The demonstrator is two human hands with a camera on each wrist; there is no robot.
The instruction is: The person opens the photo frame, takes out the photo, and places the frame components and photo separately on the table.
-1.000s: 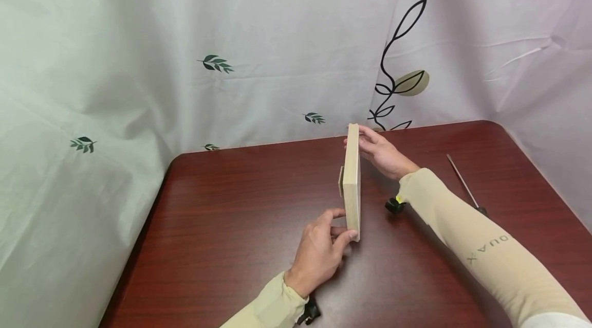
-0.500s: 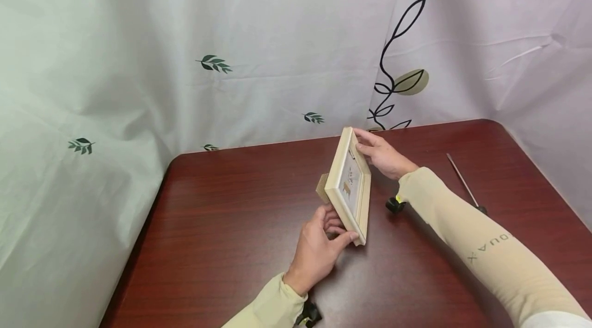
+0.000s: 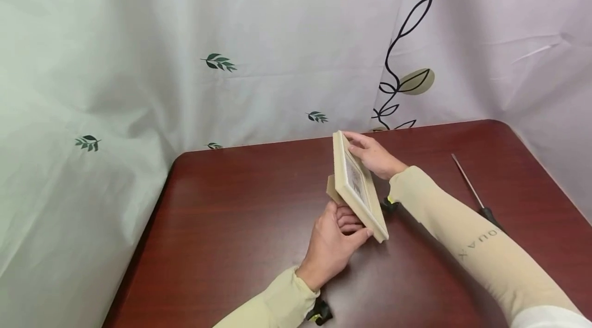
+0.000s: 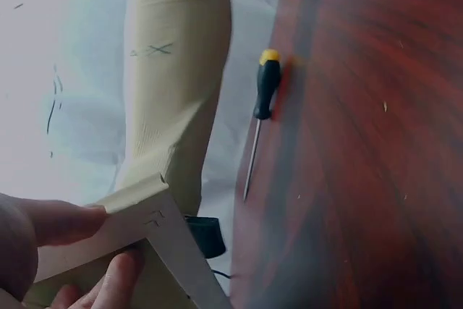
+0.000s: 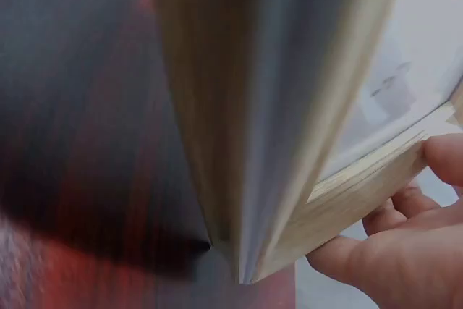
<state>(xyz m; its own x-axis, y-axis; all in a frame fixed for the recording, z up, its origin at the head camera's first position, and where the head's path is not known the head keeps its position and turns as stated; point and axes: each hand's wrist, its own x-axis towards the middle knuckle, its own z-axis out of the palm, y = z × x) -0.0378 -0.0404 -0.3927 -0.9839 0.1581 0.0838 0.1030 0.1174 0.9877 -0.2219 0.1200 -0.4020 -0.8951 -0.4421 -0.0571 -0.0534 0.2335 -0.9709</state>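
Observation:
A cream picture frame [image 3: 358, 184] is held up tilted over the table, its picture side turned to the right. From its back juts a small stand flap [image 3: 331, 189]. My left hand [image 3: 328, 246] grips the near lower edge, thumb on the front and fingers behind. At the far end my right hand [image 3: 375, 156] holds the other edge between thumb and fingers. The left wrist view shows the frame's back corner [image 4: 155, 208] under my left fingers. Up close in the right wrist view, the frame's moulding [image 5: 347, 200] runs beside my right fingers.
A screwdriver [image 3: 469, 181] with a dark handle lies on the dark red table [image 3: 231, 225] to the right, partly behind my right sleeve [image 3: 462, 230]. A pale curtain [image 3: 259, 24] with leaf prints hangs behind the table.
The frame has turned from edge-on to show its picture side, and leans over further. Its near end has shifted right with my left hand; my right hand has moved slightly left.

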